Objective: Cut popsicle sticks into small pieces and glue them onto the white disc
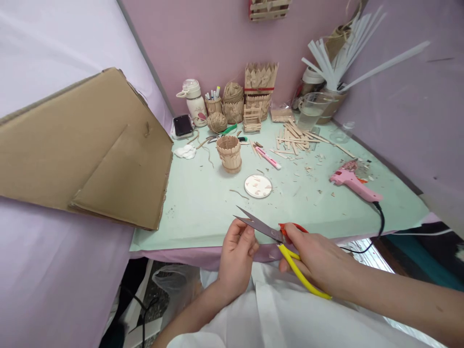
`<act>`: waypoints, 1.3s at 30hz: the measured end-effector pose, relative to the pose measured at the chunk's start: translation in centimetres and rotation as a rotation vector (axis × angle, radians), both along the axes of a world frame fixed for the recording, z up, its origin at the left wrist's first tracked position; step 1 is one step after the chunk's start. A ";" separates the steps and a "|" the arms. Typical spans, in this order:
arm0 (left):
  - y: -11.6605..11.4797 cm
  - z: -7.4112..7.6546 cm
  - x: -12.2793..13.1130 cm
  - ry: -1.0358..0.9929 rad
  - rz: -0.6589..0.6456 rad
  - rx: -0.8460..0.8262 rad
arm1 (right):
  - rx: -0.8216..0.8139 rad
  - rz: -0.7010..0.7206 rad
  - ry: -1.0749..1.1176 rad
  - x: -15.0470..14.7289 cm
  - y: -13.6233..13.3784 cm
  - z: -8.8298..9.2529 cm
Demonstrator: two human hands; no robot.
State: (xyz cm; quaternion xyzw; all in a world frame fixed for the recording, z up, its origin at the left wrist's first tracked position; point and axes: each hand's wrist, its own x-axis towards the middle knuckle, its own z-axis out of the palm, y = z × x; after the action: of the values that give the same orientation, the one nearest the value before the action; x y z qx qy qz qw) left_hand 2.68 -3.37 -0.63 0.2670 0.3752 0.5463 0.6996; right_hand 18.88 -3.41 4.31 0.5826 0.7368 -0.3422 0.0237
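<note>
Closest to me, the person's right hand (pixel 319 261) is curled firmly around a pair of scissors with dark grey metal blades and one yellow and one red handle (pixel 274 233). The yellow handle slants down over the wrist side, its tip sticking out beneath the hand, while the red one shows above by the thumb. The blades point left, slim and tapering, parted in a narrow V just over the front edge of the pale green tabletop (pixel 195 203). Against them, the left hand (pixel 236 253) is drawn nearly closed, thumb and forefinger pinched on a tiny tan sliver (pixel 248 220) that sits between the blades; it's too small for me to make out its shape. A little beyond lies a round white dish (pixel 258 196) scattered with small tan and pinkish chips. Behind it and to the left stands an upright cup of light wooden strips with an uneven rim (pixel 231 158), and a slim pink-and-white cutter (pixel 268 158) lies to the cup's right. Farther back, flat pale wooden sticks (pixel 294 137) sprawl in a loose heap.
</note>
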 end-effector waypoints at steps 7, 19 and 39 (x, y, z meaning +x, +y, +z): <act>0.3 0.3 -0.5 0.060 -0.030 -0.016 | -0.140 -0.011 0.138 1.0 0.6 0.2; 0.8 0.7 -1.4 0.225 -0.101 -0.027 | -0.138 0.026 0.056 1.2 1.1 2.4; 0.5 0.4 -1.3 0.220 -0.085 -0.006 | -0.155 0.043 0.094 1.0 0.6 2.2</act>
State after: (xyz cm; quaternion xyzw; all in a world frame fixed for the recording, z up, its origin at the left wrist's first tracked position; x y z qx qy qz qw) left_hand 1.36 -2.88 -0.28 0.3388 0.4396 0.4825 0.6776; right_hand 19.85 -2.77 6.51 0.5466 0.7206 -0.4246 0.0414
